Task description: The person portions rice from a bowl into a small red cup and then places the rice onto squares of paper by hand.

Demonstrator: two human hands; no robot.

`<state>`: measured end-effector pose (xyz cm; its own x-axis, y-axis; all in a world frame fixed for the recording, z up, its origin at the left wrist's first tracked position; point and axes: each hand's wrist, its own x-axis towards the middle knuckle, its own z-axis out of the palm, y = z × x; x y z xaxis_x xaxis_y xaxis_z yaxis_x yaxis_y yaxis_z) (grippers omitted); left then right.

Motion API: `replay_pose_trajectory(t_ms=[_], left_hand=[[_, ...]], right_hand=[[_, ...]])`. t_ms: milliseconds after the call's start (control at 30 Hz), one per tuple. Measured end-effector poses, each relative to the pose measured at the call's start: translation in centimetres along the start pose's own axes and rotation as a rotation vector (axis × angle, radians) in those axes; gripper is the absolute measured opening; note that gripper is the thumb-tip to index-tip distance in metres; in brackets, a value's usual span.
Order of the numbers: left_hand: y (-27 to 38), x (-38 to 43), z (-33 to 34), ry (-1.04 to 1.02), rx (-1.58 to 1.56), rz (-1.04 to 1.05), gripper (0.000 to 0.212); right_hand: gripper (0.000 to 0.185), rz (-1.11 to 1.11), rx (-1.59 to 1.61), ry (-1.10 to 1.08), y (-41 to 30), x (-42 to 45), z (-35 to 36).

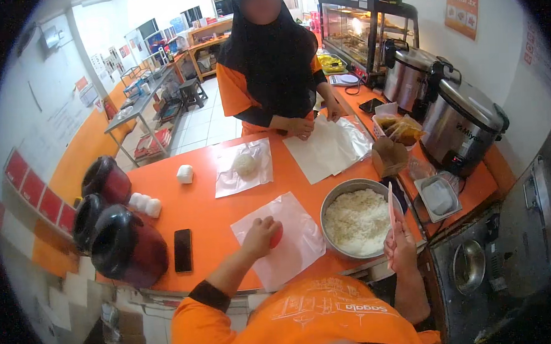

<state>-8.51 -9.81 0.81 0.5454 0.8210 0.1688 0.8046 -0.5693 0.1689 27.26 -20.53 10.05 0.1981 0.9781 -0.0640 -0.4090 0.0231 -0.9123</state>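
Note:
My left hand (261,237) is closed around a small red bowl (276,237), held low over a sheet of wrapping paper (294,260). At the right, my right hand (401,247) grips a pink flat paddle (391,208), raised upright at the rim of a large metal bowl. White cooked rice (359,219) fills much of that metal bowl (326,199). Beyond the near sheet, a rounded mound of rice (244,164) rests on another wrapping sheet (224,182). The underside of the red bowl and its contents are hidden.
A co-worker (270,69) across the orange table (203,213) handles paper sheets (321,146). A phone (183,250), white wrapped rolls (145,205) and dark red rice containers (127,245) stand left. An open cardboard box (389,156), a metal tray (438,198) and steel cookers (462,125) are right.

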Motion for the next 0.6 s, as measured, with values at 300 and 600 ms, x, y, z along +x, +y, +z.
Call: replay_pose_trajectory(t_ms=[300, 600], left_hand=[[1.0, 0.0, -2.3, -0.093, 0.131, -0.009, 0.065], [-4.5, 0.3, 0.8, 0.449, -1.325, -0.469, 0.074]], right_hand=[[0.044, 0.009, -0.207, -0.020, -0.6, -0.1, 0.3], [0.051, -0.006, -1.729, 0.074, -2.6, 3.4, 1.1]])
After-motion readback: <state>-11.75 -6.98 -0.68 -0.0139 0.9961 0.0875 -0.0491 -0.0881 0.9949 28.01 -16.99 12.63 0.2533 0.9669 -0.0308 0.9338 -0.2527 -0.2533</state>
